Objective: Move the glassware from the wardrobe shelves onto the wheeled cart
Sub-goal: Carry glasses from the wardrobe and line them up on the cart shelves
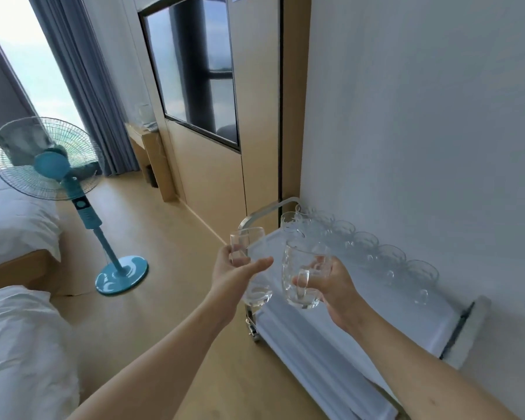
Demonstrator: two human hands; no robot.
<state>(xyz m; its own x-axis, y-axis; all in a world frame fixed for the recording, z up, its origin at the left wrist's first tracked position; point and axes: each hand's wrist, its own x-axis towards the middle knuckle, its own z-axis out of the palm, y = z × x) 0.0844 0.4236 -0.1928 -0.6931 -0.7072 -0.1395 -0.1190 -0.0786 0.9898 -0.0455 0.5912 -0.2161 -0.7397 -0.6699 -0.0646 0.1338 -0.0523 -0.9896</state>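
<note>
— Glass is gripped in both: a tumbler by the left hand, a handled mug by the right hand.
— Where is the cart found?
— Directly beneath, at lower right; the right hand is judged nearer the mug row along the wall.

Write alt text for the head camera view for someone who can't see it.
A person holds a clear glass in each hand, left hand gripping a tumbler, right hand a handled mug, over a wheeled cart already carrying a row of glass mugs along the wall. A blue standing fan stands left.
</note>
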